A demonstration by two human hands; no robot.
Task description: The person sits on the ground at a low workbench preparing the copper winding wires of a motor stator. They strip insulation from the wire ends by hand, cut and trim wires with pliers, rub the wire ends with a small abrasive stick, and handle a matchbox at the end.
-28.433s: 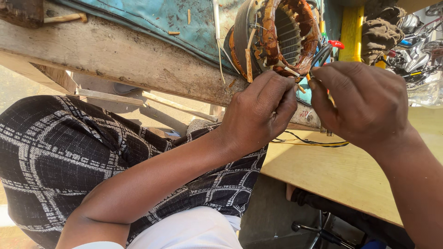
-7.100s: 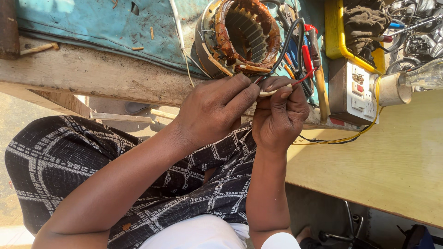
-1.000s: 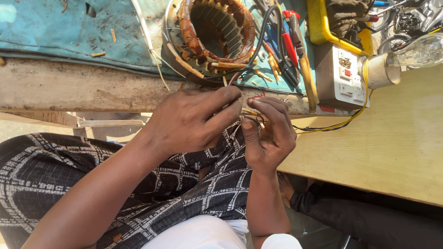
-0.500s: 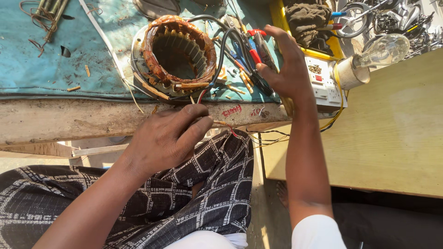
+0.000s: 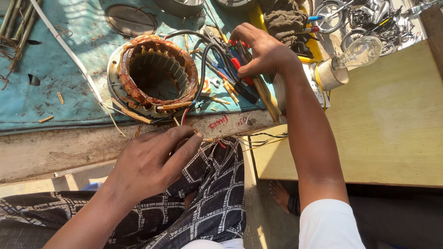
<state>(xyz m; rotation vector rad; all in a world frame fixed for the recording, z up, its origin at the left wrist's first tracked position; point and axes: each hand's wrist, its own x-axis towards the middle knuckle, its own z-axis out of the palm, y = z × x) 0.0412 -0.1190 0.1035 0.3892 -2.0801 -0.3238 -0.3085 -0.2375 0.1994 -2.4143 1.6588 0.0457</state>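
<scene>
I am sitting low in front of the table (image 5: 55,152), so the work is staying close above my knees. My left hand (image 5: 152,161) is resting at the worn wooden edge, and its grip is pressed together: thumb and forefinger are pinching the thin wire ends (image 5: 210,139) that are coming out from the motor stator (image 5: 154,76). I am keeping them pinched here because they are short and springy, and this way they are not slipping back under the winding. The stator itself is lying flat on the blue mat (image 5: 60,87), its open side up, with the copper coils showing around the ring, just behind my left hand. A black cable (image 5: 203,64) is looping from it toward the tools.

My right hand (image 5: 265,50) is reaching over to the pile of hand tools (image 5: 233,76), the ones with red and blue handles, lying just right of the stator. Its fingers are curled down on the handles, touching them, but I cannot tell whether the grip is really closing on one tool or only feeling among them. The tools are lying near so one hand can be fetching while the other is holding.

Farther right, a clear light bulb (image 5: 362,50) in its holder is lying at the corner of the pale wooden board (image 5: 392,124).
</scene>
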